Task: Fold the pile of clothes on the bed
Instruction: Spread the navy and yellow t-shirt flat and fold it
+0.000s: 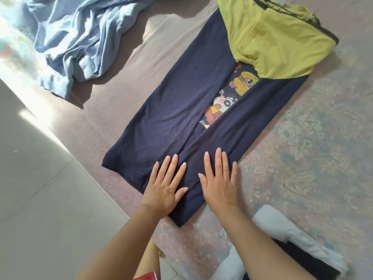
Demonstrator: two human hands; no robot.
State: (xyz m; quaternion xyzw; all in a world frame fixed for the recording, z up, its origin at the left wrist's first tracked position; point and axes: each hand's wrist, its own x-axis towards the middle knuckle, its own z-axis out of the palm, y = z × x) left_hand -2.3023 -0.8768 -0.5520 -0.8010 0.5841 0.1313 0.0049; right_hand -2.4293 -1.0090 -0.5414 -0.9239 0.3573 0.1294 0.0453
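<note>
A navy T-shirt (173,110) with a cartoon print lies flat on the bed, both sides folded in to the middle so it forms a long strip. My left hand (165,184) and my right hand (219,184) press flat on its near end, fingers straight and side by side. A yellow-green garment (278,39) lies bunched over the shirt's far end. A crumpled light blue garment (80,37) sits at the far left of the bed.
The bed (312,158) has a pale floral cover. A folded white garment (282,227) and a dark one (306,259) lie at the near right. The bed's edge runs diagonally at the left, with tiled floor (40,188) beyond it.
</note>
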